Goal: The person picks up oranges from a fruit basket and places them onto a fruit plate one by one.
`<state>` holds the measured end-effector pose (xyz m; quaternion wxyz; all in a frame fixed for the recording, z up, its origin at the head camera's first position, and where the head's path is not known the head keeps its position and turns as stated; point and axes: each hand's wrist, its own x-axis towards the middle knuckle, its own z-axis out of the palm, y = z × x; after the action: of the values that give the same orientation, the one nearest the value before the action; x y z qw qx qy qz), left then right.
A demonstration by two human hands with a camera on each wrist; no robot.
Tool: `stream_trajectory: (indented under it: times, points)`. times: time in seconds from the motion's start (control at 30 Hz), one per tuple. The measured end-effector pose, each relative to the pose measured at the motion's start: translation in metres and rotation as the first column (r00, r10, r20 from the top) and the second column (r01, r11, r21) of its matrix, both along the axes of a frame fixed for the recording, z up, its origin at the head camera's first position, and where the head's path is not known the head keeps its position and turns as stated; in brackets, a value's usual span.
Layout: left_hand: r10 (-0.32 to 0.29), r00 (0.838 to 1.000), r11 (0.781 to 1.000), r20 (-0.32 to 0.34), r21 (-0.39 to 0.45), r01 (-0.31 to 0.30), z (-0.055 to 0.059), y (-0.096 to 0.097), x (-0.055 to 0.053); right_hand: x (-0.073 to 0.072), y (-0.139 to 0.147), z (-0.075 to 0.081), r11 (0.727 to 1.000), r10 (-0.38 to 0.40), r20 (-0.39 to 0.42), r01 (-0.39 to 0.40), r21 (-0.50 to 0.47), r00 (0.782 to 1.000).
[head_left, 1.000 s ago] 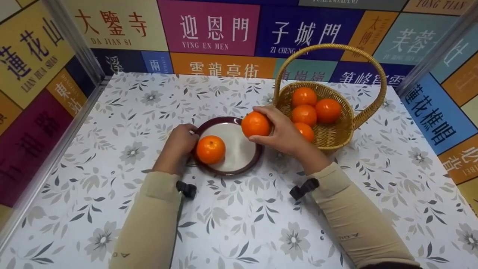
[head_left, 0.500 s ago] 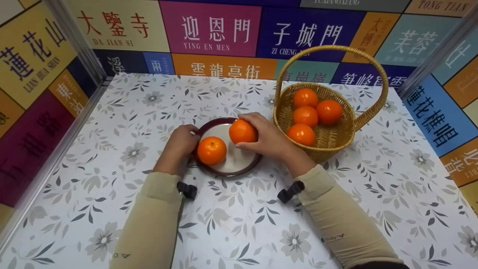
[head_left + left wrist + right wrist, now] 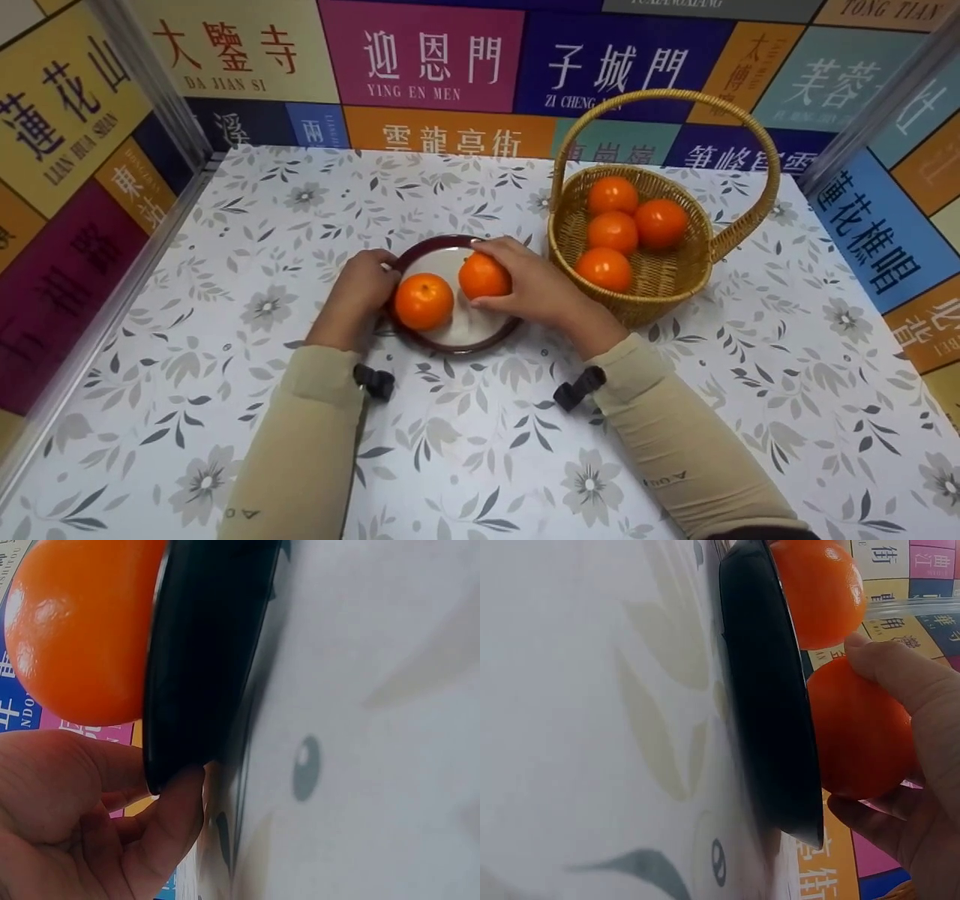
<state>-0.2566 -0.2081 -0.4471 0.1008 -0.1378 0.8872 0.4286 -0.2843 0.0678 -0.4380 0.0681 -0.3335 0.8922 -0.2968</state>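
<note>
A round plate with a dark red rim and a pale middle lies before me. My left hand pinches its left rim between thumb and fingers; the left wrist view shows the plate's dark side in that pinch. One orange sits on the plate's left half. With my right hand I grip a second orange over the plate's right half. In the right wrist view, this held orange is right at the plate's rim, fingers and thumb around it, its far side hidden.
Right of the plate stands a wicker basket with a tall arched handle and several oranges inside. A floral cloth covers the table. Panels with printed characters enclose its back and sides.
My right hand has carried its orange left and down from beside the basket to over the plate's right half. The left hand stays at the rim; the other orange has not moved.
</note>
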Motion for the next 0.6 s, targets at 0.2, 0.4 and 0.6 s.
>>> stream_trajectory:
  times: [0.2,0.4,0.6]
  points:
    - [0.016,1.0,0.999,0.016,0.032,-0.017,0.001,0.001,0.0008,0.002,-0.0015,-0.0013,0.999,-0.009,0.002,0.009,0.036,1.0]
    - [0.024,0.999,0.999,-0.022,0.037,-0.024,0.0012,0.0016,0.0027,0.0036,-0.0034,-0.0017,0.998,0.014,-0.036,-0.012,0.055,0.999]
    - [0.023,0.999,0.999,-0.048,0.034,-0.022,0.0009,0.0023,0.0041,0.0047,-0.0031,-0.0017,0.999,0.021,-0.03,-0.019,0.05,0.999]
